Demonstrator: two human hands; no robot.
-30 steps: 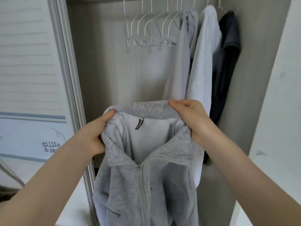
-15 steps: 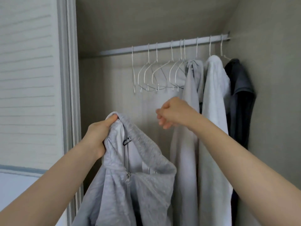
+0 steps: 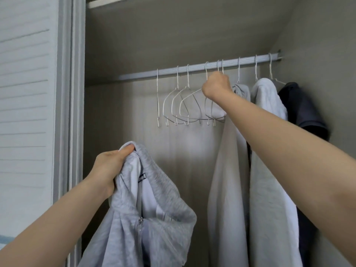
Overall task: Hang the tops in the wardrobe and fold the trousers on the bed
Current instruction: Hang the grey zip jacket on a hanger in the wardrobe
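Gripping the collar of a light grey zip-up fleece jacket (image 3: 146,212), the left hand (image 3: 109,166) holds the garment up below the pale grey ribbed metal wardrobe rail (image 3: 192,70), fingers and thumb curled round a bunch of the fabric. The jacket hangs slack from that fist, its zip and a small dark neck label showing, well below the rail and towards its left end. The right hand (image 3: 216,86) is raised just under the rail, closed in a fist around the necks of the white wire hangers (image 3: 181,105) nearest it; how many it clasps I cannot tell. Further empty hangers of the same kind hang from the rail to the left of that hand. Towards the rail's right end hang three tops: a pale grey hooded top (image 3: 229,170), a white fleecy top (image 3: 269,151) beside it, and a dark navy short-sleeved top (image 3: 304,112) at the far end. Left of the rail stands a white slatted wardrobe door (image 3: 25,112) with a grey frame.
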